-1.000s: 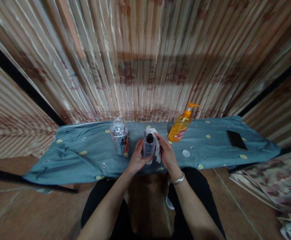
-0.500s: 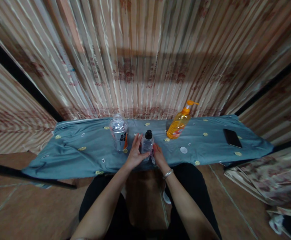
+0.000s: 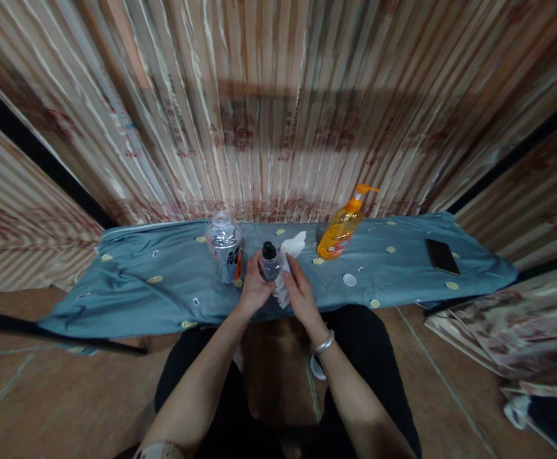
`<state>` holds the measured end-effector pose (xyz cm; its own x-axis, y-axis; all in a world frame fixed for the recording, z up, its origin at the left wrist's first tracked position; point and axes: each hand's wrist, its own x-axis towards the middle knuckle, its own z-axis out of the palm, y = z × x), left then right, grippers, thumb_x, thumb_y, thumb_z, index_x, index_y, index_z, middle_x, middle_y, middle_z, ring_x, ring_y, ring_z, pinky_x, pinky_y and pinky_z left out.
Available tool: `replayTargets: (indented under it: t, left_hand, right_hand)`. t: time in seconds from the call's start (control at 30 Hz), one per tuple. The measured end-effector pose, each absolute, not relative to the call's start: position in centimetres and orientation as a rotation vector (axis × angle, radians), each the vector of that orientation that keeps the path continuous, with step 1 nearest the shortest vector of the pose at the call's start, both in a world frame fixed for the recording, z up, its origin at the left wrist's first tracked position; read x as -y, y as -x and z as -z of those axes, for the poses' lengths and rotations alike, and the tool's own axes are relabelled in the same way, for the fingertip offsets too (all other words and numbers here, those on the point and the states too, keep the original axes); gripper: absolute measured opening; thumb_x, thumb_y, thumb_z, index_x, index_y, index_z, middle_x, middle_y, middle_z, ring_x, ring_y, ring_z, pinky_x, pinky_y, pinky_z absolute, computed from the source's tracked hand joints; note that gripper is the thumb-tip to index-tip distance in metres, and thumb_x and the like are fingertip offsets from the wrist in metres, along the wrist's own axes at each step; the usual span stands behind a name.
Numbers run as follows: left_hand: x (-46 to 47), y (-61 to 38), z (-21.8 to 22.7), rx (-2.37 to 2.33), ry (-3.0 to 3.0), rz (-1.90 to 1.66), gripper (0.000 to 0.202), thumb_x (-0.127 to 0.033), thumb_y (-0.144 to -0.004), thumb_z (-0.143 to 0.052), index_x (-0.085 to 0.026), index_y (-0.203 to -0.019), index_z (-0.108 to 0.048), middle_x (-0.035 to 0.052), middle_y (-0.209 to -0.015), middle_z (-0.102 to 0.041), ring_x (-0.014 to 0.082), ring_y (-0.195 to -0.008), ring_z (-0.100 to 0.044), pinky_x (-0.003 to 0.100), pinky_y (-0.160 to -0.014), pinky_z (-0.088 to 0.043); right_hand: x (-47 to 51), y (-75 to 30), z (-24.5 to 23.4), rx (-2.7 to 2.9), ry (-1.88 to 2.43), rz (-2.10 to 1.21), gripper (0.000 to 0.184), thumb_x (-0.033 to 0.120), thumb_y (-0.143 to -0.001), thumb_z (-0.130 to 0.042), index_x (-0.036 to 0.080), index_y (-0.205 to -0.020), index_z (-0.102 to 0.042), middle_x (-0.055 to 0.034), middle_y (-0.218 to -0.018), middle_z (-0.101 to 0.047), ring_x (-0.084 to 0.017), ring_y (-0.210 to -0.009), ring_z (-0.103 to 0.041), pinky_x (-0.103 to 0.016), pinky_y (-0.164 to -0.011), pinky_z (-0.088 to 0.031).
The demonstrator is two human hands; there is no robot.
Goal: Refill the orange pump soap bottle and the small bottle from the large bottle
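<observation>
A small clear bottle with a black cap (image 3: 271, 262) is gripped by my left hand (image 3: 256, 287), whose fingers wrap its left side. On the bottle's right, my right hand (image 3: 301, 294) holds a crumpled white tissue (image 3: 292, 245), its top end sticking up above the fingers. To the left stands a large clear plastic bottle (image 3: 224, 250) with a dark and orange label and an open neck. Behind and to the right is an orange pump bottle (image 3: 340, 233), partly filled with yellow-orange liquid.
A teal patterned cloth (image 3: 130, 290) covers the narrow table. A white round cap (image 3: 349, 280) lies right of my hands, and a black phone (image 3: 441, 256) lies farther right. A striped curtain (image 3: 259, 127) hangs behind the table, with dark metal poles (image 3: 34, 150) at the sides.
My left hand has closed around the small bottle, which has shifted slightly left and up. The tissue now shows raised between the bottle and my right hand.
</observation>
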<state>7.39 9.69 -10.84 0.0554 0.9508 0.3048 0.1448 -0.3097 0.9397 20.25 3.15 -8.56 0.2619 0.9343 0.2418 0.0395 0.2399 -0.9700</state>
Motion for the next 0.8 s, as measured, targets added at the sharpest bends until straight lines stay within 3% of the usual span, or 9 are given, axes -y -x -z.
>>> replayTargets:
  t: [0.1, 0.23, 0.4, 0.53, 0.63, 0.8]
  left_hand:
    - [-9.7, -7.5, 10.4, -1.183, -1.574, -1.339, 0.08, -0.024, -0.06, -0.09, -0.02, -0.134, -0.06, 0.0163, -0.141, -0.064, 0.0378, -0.141, -0.057, 0.057, -0.125, -0.039]
    - [-9.4, -8.0, 9.9, -1.177, -1.568, -1.296, 0.102, -0.032, -0.054, -0.098, -0.021, -0.146, -0.053, 0.0177, -0.153, -0.059, 0.0387, -0.146, -0.053, 0.057, -0.127, -0.036]
    - [-9.0, -8.0, 9.7, -1.118, -1.553, -1.222, 0.11, -0.038, -0.054, -0.1, -0.023, -0.151, -0.05, 0.0152, -0.148, -0.065, 0.0371, -0.139, -0.061, 0.056, -0.123, -0.042]
    - [-9.3, -7.0, 9.9, -1.091, -1.526, -1.178, 0.108, -0.04, -0.058, -0.098, -0.023, -0.153, -0.05, 0.0129, -0.14, -0.07, 0.0356, -0.129, -0.068, 0.054, -0.117, -0.049]
    - [-9.8, -6.2, 10.0, -1.088, -1.494, -1.161, 0.104, -0.036, -0.058, -0.095, -0.024, -0.152, -0.052, 0.0106, -0.134, -0.072, 0.0335, -0.121, -0.071, 0.052, -0.11, -0.054]
    - [-10.2, -5.8, 9.6, -1.133, -1.471, -1.189, 0.084, -0.024, -0.042, -0.099, -0.023, -0.12, -0.07, 0.009, -0.122, -0.073, 0.0368, -0.125, -0.067, 0.053, -0.115, -0.049]
  right_hand:
    - [-2.8, -20.1, 10.5, 1.139, 1.224, -0.848, 0.069, 0.066, -0.095, -0.059, 0.028, -0.153, -0.06, -0.0079, -0.162, -0.058, -0.029, -0.153, -0.051, -0.056, -0.13, -0.037]
    - [-1.4, -20.1, 13.1, 1.137, 1.307, -0.878, 0.075, 0.069, -0.097, -0.054, 0.026, -0.158, -0.052, -0.011, -0.161, -0.058, -0.031, -0.157, -0.046, -0.058, -0.131, -0.035]
    - [-1.0, -19.7, 13.7, 1.267, 1.319, -0.738, 0.078, 0.051, -0.097, -0.062, 0.021, -0.166, -0.039, -0.0157, -0.165, -0.052, -0.03, -0.159, -0.042, -0.055, -0.132, -0.033]
    - [-2.8, -20.7, 12.7, 1.337, 1.298, -0.717, 0.071, 0.05, -0.099, -0.06, 0.02, -0.162, -0.045, -0.0164, -0.168, -0.049, -0.03, -0.157, -0.045, -0.052, -0.131, -0.034]
    - [-4.2, -22.2, 11.9, 1.354, 1.235, -0.821, 0.074, 0.056, -0.093, -0.069, 0.022, -0.156, -0.054, -0.0143, -0.165, -0.054, -0.03, -0.153, -0.05, -0.05, -0.129, -0.037]
    - [-5.2, -23.4, 12.0, 1.325, 1.111, -1.142, 0.071, 0.045, -0.078, -0.083, 0.02, -0.142, -0.064, -0.0104, -0.14, -0.073, -0.03, -0.131, -0.067, -0.046, -0.119, -0.048]
